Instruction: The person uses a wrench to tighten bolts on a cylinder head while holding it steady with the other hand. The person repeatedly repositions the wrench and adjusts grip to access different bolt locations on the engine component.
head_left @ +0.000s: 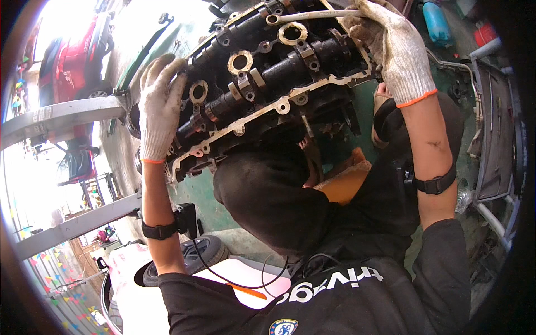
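Observation:
A long, dark cylinder head point(268, 72) with a pale edge, camshafts and round openings lies across the top of the view, tilted up to the right. My left hand point(159, 106), in a white knitted glove, rests against its left end with fingers stretched out and no tool in it. At the right end, my gloved right hand point(405, 56) is closed around a combination wrench point(318, 15). The wrench points left, and its ring end lies over the far side of the cylinder head. Some of my right fingers are hidden behind the hand.
Grey metal bars point(67, 114) come in from the left. An orange-brown block point(346, 177) lies on the green floor between my legs. A blue bottle point(436, 25) stands at the far right, near a dark metal frame point(494, 123). A tyre point(192, 257) lies lower left.

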The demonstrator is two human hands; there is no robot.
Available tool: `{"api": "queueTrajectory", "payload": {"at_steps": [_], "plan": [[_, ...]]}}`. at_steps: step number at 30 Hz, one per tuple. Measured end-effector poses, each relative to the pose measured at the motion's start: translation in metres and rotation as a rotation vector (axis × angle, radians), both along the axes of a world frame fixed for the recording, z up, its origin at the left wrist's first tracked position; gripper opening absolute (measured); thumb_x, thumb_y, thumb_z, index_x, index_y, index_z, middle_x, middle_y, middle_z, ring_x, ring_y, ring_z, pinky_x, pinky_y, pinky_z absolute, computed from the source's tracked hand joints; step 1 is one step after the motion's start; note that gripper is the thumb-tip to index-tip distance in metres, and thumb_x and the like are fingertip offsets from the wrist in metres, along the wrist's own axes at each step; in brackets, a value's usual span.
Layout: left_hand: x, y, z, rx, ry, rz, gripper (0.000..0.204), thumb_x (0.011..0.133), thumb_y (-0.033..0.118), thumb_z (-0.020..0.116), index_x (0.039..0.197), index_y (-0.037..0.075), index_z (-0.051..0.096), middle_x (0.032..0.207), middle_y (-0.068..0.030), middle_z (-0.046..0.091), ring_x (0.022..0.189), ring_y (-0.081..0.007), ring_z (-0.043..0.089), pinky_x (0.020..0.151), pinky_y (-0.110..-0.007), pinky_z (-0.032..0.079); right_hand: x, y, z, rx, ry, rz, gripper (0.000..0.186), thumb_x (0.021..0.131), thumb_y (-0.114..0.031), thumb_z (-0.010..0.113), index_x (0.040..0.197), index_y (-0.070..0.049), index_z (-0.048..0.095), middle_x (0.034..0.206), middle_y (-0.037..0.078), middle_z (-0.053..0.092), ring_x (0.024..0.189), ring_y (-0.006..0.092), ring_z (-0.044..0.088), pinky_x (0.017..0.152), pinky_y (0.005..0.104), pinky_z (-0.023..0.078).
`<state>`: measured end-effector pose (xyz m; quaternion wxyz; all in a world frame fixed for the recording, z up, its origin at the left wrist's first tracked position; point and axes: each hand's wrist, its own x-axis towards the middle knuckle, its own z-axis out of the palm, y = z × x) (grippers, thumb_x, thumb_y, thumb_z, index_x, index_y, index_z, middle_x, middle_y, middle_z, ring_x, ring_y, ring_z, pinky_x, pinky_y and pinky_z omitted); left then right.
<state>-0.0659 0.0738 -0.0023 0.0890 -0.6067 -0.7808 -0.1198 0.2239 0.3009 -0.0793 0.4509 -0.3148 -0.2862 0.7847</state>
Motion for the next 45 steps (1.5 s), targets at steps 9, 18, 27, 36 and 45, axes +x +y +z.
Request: {"api": "queueTrajectory", "payload": {"at_steps": [9,18,27,36,45], "plan": [[0.004,0.010,0.005,0.096,-0.020,0.151,0.033,0.093,0.029,0.076,0.101,-0.003,0.076,0.120,-0.0187,0.071,0.121,-0.0335,0.062,0.109,-0.042,0.043,0.001,-0.004,0.005,-0.013,0.032,-0.008,0.009,0.098,-0.005,0.060,0.104,0.001,0.064,0.089,0.009,0.069,0.074,0.0179,0.068,0.064,0.0292,0.058],[0.046,0.008,0.034,0.277,-0.481,0.396,0.023,0.100,0.018,0.071,0.109,-0.003,0.075,0.104,-0.0083,0.077,0.097,-0.0120,0.068,0.090,-0.026,0.052,0.001,-0.004,0.006,0.007,0.010,0.009,0.011,0.099,-0.006,0.060,0.106,0.002,0.066,0.091,0.011,0.071,0.073,0.0187,0.069,0.065,0.0288,0.058],[0.148,0.009,0.036,-0.370,-0.606,-0.389,0.024,0.078,0.008,0.083,0.100,0.000,0.075,0.102,-0.0134,0.075,0.095,-0.0259,0.072,0.087,-0.036,0.056,-0.001,0.006,-0.003,0.019,0.104,0.061,0.011,0.098,-0.005,0.063,0.104,0.004,0.063,0.084,0.015,0.072,0.070,0.0228,0.072,0.064,0.0276,0.061],[0.160,0.016,0.006,-0.617,-0.464,-0.546,0.025,0.084,0.019,0.081,0.102,0.004,0.074,0.110,-0.0138,0.070,0.107,-0.0332,0.067,0.095,-0.042,0.053,0.000,0.011,-0.009,0.009,0.203,0.098,0.011,0.097,-0.005,0.066,0.102,0.005,0.064,0.082,0.017,0.072,0.067,0.0240,0.072,0.060,0.0283,0.061],[0.144,0.013,0.022,-0.487,-0.609,-0.367,0.024,0.084,0.010,0.080,0.105,0.000,0.075,0.109,-0.0154,0.073,0.105,-0.0292,0.070,0.095,-0.038,0.054,0.001,0.008,-0.007,-0.004,0.187,0.066,0.008,0.097,-0.004,0.065,0.100,0.004,0.064,0.081,0.017,0.071,0.066,0.0240,0.072,0.060,0.0293,0.062]]}}
